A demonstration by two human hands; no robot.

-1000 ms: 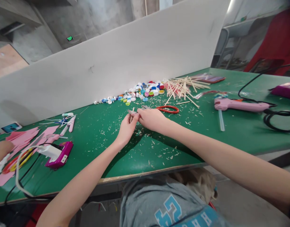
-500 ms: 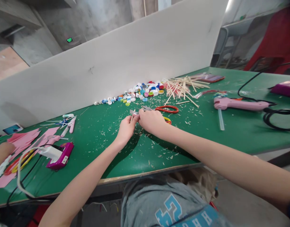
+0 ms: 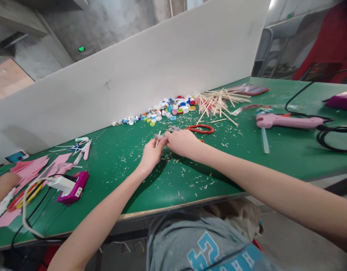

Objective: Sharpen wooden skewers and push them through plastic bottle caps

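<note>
My left hand [image 3: 151, 153] is closed, pinching a short thin wooden stick [image 3: 159, 133] between thumb and fingers. My right hand [image 3: 182, 143] wraps around a pair of scissors [image 3: 156, 136], whose blade crosses the stick close to my left fingertips. Most of that pair's handle is hidden under my right hand; a bit of red and yellow shows by the wrist. Just behind, a second pair of scissors with red handles [image 3: 210, 130] lies on the table. Small pale shavings are scattered under and around both hands.
Colourful bottle caps [image 3: 170, 110] lie along the white partition [image 3: 128, 75], beside a pile of wooden sticks [image 3: 220, 103]. A pink glue gun [image 3: 292, 121] rests at right. Left are a purple power strip [image 3: 77, 188], pink sheets [image 3: 30, 169] and another person's arm [image 3: 3, 188].
The view has shifted slightly. My hands stay together; the stick's tip now shows above the blade, and less of the yellow handle is visible by my right wrist.
</note>
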